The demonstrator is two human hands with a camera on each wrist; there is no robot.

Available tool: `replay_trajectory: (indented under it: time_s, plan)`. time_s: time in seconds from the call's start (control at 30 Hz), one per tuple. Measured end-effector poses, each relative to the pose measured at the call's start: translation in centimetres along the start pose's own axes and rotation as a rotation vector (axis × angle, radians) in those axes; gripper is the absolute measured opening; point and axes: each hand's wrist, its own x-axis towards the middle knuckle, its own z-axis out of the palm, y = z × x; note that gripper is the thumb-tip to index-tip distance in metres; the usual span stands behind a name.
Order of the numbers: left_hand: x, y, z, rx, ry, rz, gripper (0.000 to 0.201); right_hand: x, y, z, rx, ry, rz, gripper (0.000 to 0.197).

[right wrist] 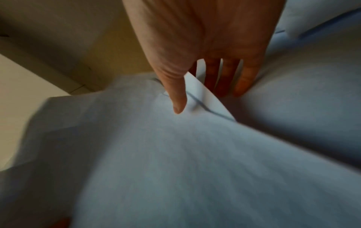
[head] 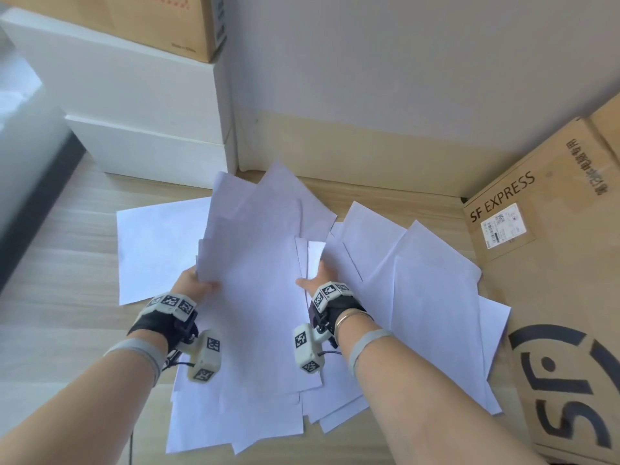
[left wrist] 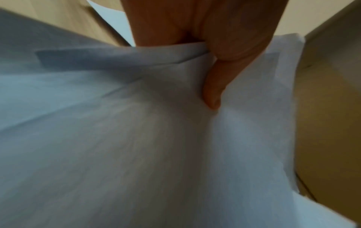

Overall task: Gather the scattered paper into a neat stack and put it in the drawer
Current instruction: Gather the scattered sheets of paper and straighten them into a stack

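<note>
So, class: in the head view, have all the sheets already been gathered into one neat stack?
No. Both the left hand and right hand hold a bundle of sheets, while loose sheets lie fanned across the floor.

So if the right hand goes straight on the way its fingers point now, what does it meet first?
Most likely the loose white paper sheets lying just beyond the right hand, whose fingers already lie among them. Further along that line stands the pale wall; depth is unclear.
</note>
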Motion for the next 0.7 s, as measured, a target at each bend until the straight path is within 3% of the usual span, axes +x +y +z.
replay_trajectory:
  time_s: [0.13, 0.33, 0.5, 0.6, 0.7]
  plan:
    - [-0.7, 1.3, -1.2, -0.054, 0.022, 0.078, 0.031, -0.4, 0.6, -2.0, 0.160, 0.022, -0.034, 0.088]
    - [-2.3, 3.7, -3.5, -0.121, 0.070, 0.176, 0.028, -1.8, -1.1, -3.3, 0.228, -0.095, -0.143, 0.087]
    - [-3.1, 5.0, -5.7, -0.156, 0.087, 0.230, 0.024, -2.4, -1.3, -2.8, -0.107, -0.262, -0.042, 0.079]
    - [-3.5, 5.0, -6.6, -0.167, 0.081, 0.246, 0.019, -1.7, 0.7, -1.5, -0.387, -0.254, 0.021, 0.076]
    - [-3.6, 4.8, -7.6, -0.220, 0.076, 0.255, 0.017, -0.4, 2.4, -0.7, -0.475, -0.185, 0.056, 0.069]
